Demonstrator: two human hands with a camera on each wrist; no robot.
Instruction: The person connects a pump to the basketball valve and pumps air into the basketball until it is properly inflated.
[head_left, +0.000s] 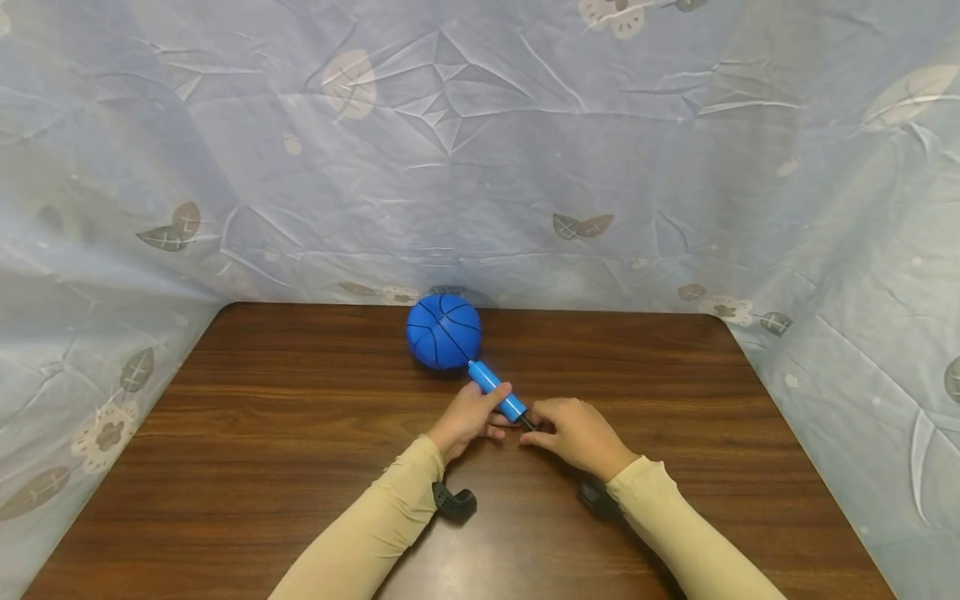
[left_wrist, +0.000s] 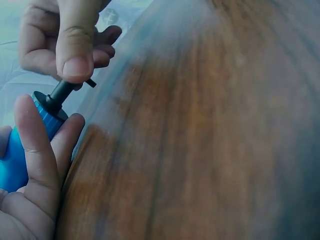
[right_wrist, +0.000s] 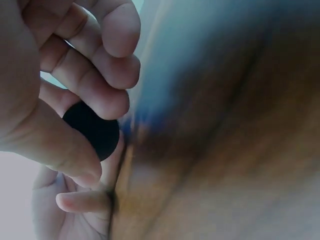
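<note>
A blue ball pump [head_left: 487, 379] slants across the table in the head view, its narrow tip at the lower right edge of a blue basketball [head_left: 444, 332]. Whether the tip enters the ball cannot be told. My left hand [head_left: 468, 417] grips the pump's barrel, thumb over the top; the left wrist view shows fingers [left_wrist: 36, 145] beside the black collar. With thumb and fingers my right hand [head_left: 577, 433] pinches the black pump handle [left_wrist: 62, 92]. Close up in the right wrist view, the handle's dark end [right_wrist: 95, 130] sits between thumb and fingers.
The brown wood-grain table [head_left: 262, 400] has rounded far corners. A pale patterned curtain [head_left: 450, 167] hangs behind it and along both sides. Black devices [head_left: 455, 504] are worn at both wrists, over cream sleeves.
</note>
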